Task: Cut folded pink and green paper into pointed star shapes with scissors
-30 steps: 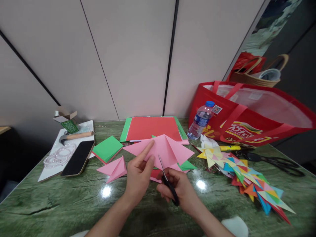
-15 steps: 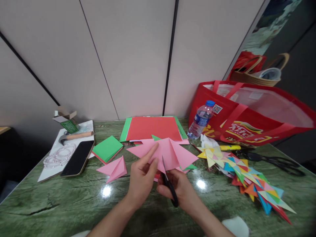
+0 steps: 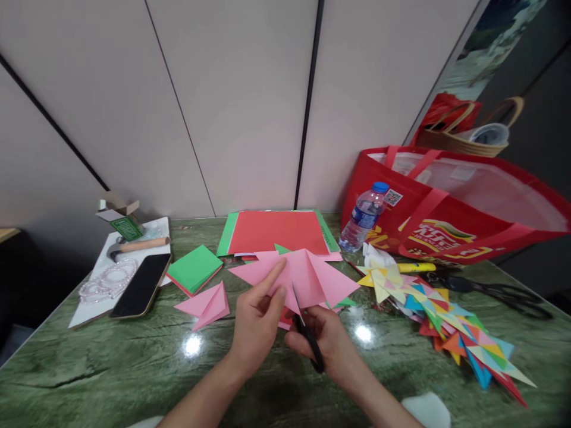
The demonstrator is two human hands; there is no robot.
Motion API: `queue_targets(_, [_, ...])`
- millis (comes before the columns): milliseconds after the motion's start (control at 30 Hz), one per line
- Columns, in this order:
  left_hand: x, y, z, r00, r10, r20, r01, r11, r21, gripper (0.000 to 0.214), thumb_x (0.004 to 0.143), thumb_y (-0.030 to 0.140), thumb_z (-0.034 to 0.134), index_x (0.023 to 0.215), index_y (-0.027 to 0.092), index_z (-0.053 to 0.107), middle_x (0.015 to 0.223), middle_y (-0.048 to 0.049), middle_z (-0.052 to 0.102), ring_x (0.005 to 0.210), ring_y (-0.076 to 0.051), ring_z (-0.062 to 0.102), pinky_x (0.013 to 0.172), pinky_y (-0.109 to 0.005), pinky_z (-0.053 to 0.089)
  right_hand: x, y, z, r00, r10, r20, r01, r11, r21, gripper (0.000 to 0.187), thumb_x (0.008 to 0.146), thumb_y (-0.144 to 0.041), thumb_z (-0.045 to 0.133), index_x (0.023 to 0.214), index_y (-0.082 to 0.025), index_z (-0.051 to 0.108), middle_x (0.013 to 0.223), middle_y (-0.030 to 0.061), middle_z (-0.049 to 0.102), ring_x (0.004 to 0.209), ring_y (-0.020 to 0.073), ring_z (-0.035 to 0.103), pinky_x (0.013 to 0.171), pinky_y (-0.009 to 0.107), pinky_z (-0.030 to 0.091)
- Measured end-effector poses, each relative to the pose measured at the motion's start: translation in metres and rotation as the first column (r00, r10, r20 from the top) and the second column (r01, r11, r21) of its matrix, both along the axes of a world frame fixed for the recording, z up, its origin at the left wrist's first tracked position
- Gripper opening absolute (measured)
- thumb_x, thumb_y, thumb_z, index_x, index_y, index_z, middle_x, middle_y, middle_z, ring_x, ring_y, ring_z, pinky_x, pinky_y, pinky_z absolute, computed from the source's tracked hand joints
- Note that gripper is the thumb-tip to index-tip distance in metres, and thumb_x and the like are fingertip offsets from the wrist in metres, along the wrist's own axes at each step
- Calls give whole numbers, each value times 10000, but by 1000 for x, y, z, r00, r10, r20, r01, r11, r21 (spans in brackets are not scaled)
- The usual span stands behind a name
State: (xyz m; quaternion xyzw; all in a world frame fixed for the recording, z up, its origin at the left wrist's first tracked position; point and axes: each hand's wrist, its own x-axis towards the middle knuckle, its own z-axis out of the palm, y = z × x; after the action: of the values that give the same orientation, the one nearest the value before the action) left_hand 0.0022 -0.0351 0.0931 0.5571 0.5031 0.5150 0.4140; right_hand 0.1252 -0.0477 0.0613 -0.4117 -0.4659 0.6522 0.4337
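Between my thumb and fingers, my left hand (image 3: 259, 318) pinches a creased pink paper (image 3: 330, 279) with pointed corners, held up over the table. My right hand (image 3: 328, 339) grips black-handled scissors (image 3: 310, 342); their blades lie against the lower middle of the paper, close to my left thumb. Part of the blades and the handle loops is hidden by the paper and fingers. A smaller folded pink piece (image 3: 209, 306) rests on the table left of my left hand. Behind the held paper lies a stack of red and green sheets (image 3: 281, 229).
Left are green paper squares (image 3: 195, 268), a phone (image 3: 141, 286), a hammer (image 3: 140, 245), beads (image 3: 107, 282) and a small box (image 3: 125, 226). Right are a water bottle (image 3: 361, 220), a red bag (image 3: 379, 172), colourful folded-paper pieces (image 3: 459, 324), a yellow tube (image 3: 416, 267) and black scissors (image 3: 504, 291).
Almost nothing differs. The scissors and the paper's right corner have shifted very slightly; both hands keep the same hold.
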Motion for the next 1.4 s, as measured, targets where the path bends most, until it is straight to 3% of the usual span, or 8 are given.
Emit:
queue_targets(200, [1, -1, 0, 1000, 6, -9, -6, 1000, 5, 425, 820, 268, 524, 1231, 169, 556, 522, 57, 420, 513, -90, 276, 461, -189, 306, -1, 0, 3, 1000, -22, 20, 22, 1000, -2, 288, 540, -289, 754, 640, -155, 520, 478, -60, 478, 425, 69, 367, 406, 191, 291])
queue_targets(500, [0, 0, -1, 1000, -11, 22, 12, 1000, -27, 463, 811, 287, 532, 1255, 158, 531, 577, 30, 529, 470, -80, 331, 443, -189, 340, -3, 1, 5, 998, -41, 42, 41, 999, -15, 296, 545, -328, 742, 599, -182, 490, 406, -68, 500, 339, 69, 392, 335, 178, 288])
queue_targets(633, [2, -1, 2, 1000, 1, -13, -1, 1000, 7, 426, 812, 256, 528, 1227, 166, 560, 630, 17, 566, 491, -75, 334, 451, -179, 332, -2, 0, 6, 999, -37, 7, 37, 998, -47, 319, 517, -294, 773, 699, -163, 545, 441, -65, 528, 379, 84, 429, 378, 192, 342])
queue_targets(867, [9, -6, 7, 999, -25, 22, 26, 999, -30, 424, 790, 227, 529, 1203, 148, 581, 654, 5, 603, 450, -64, 316, 423, -173, 344, 1, 2, 2, 992, -111, -65, 104, 990, -92, 387, 402, -191, 829, 678, -171, 560, 567, -36, 604, 502, 119, 508, 494, 221, 409])
queue_targets(1067, [8, -7, 5, 999, -33, 41, 35, 999, -32, 426, 789, 219, 526, 1204, 136, 581, 622, 5, 593, 443, -65, 321, 422, -174, 349, 3, 2, 0, 995, -71, -73, 68, 997, -41, 335, 491, -154, 783, 759, -158, 583, 584, -40, 596, 509, 108, 489, 496, 208, 394])
queue_targets(1233, [8, -6, 3, 999, -26, 31, 27, 999, -17, 420, 794, 228, 534, 1204, 152, 581, 745, -22, 640, 476, -65, 320, 450, -176, 356, 2, 2, 1, 997, -71, -30, 71, 997, -15, 256, 520, -184, 760, 689, -155, 569, 511, -58, 532, 463, 93, 424, 469, 212, 360])
queue_targets(1400, [8, -7, 5, 999, -21, 40, 22, 999, -37, 424, 791, 233, 539, 1206, 157, 579, 629, 12, 593, 450, -65, 296, 423, -173, 329, 1, 1, 5, 997, -75, 21, 75, 997, -10, 214, 554, -246, 734, 658, -165, 565, 477, -56, 508, 442, 97, 411, 433, 214, 337])
